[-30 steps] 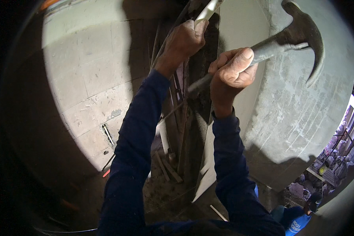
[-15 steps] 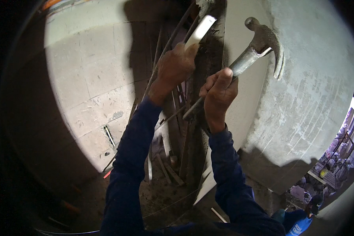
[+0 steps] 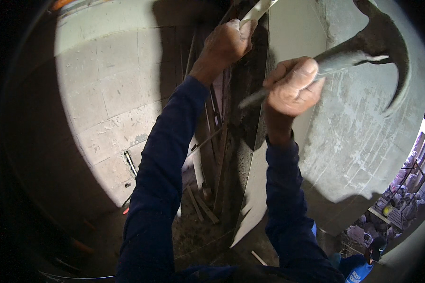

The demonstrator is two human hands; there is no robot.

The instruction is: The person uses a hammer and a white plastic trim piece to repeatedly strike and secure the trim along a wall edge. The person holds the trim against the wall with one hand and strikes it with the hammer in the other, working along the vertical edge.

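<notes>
The left hand (image 3: 227, 43) is gripping a pale strip (image 3: 259, 11) slanting up rightward at top centre, while the right hand (image 3: 293, 89), lower right, is clenching a hammer (image 3: 348, 53) pointing head-first toward upper right.

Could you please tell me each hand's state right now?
Left hand: closed, holding a white, narrow bar of unclear material.
Right hand: closed, holding a grey metal claw hammer.

You've got one bit of print in view: white block lettering (image 3: 356, 277) on the blue shirt (image 3: 353, 265) of the person, lower right, running near the picture's bottom edge.
</notes>
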